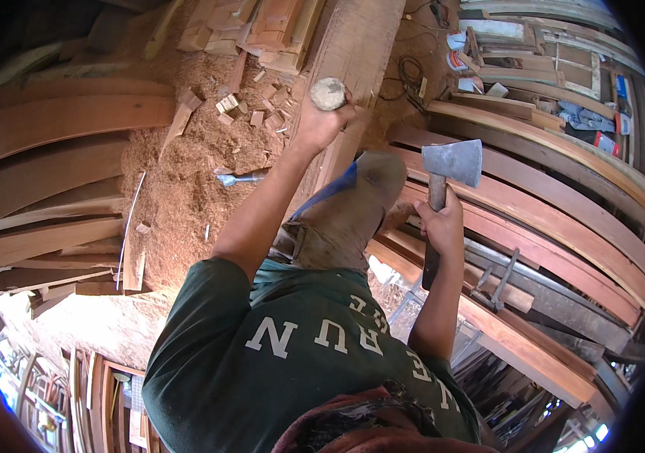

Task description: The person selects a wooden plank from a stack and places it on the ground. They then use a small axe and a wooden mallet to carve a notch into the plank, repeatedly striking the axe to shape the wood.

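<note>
My left hand point(322, 127) is closed around an upright tool with a round, pale, battered top point(328, 93). Its lower part is hidden beneath the hand, so I cannot tell its kind. Below that hand lies a long, wide wooden plank point(356, 49) running away from me, and my bent leg rests by its near part. On the right, my right hand point(443, 219) grips a hatchet by its wooden handle. The hatchet's grey metal head point(455, 161) is raised above the fist, apart from the plank, and the dark lower handle point(430, 266) sticks out below.
Sawdust and small wood offcuts point(257, 118) cover the ground left of the plank, with a blue-and-grey tool point(239, 178) among them. Stacked boards point(534, 166) fill the right side, with a metal clamp point(498, 283). Curved timbers point(66, 113) line the left. A dark cable point(411, 74) lies coiled beyond.
</note>
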Demonstrator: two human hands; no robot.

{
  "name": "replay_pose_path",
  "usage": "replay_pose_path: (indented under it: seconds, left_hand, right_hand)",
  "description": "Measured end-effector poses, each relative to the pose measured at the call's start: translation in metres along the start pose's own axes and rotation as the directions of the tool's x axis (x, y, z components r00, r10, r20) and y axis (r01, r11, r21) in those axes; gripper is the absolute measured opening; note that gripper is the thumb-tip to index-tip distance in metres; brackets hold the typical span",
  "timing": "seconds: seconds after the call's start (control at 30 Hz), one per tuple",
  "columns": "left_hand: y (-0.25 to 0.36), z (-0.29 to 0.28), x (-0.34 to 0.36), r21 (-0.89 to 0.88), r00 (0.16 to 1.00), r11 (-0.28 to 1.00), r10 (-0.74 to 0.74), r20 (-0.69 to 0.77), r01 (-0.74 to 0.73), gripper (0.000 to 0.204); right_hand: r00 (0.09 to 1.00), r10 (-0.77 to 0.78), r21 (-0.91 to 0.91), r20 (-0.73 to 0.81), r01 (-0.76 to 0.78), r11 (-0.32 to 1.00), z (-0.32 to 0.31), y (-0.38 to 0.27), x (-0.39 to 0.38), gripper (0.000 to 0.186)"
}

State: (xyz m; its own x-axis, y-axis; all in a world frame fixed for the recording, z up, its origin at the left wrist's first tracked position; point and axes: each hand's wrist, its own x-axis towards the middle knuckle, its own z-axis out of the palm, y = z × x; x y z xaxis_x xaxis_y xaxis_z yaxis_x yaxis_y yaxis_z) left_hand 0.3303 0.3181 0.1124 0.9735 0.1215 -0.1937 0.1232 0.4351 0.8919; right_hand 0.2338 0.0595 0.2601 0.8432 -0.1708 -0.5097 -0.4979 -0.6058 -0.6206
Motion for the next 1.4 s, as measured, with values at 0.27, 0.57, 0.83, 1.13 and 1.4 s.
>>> replay_pose_path:
  seconds: [0.27,0.57,0.83,1.13,1.4]
  left_hand:
    - [0.006,0.006,-0.003,-0.043,0.998,0.997,-0.064,-0.017,0.063,0.019]
    - [-0.004,0.022,-0.012,0.019,0.999,0.999,0.035,-0.036,-0.034,0.01]
    - [-0.028,0.033,-0.009,0.113,0.958,0.952,0.286,-0.005,-0.284,0.01]
    - [-0.023,0.049,-0.034,-0.001,0.98,0.98,0.197,-0.009,-0.197,0.015]
    - [-0.034,0.06,-0.042,0.169,0.923,0.909,0.386,0.008,-0.382,0.021]
  right_hand:
    - [1.0,-0.022,0.029,0.015,0.022,0.999,-0.004,-0.009,-0.004,0.045]
    - [0.806,-0.588,-0.253,-0.071,0.555,0.792,-0.006,-0.093,-0.008,0.037]
    - [0.85,-0.48,-0.705,0.216,0.476,0.526,0.049,-0.094,0.022,0.031]
    - [0.858,-0.511,-0.698,0.05,0.396,0.597,0.066,-0.097,0.004,0.027]
    - [0.928,-0.373,-0.637,-0.007,0.283,0.717,0.049,-0.107,0.002,0.026]
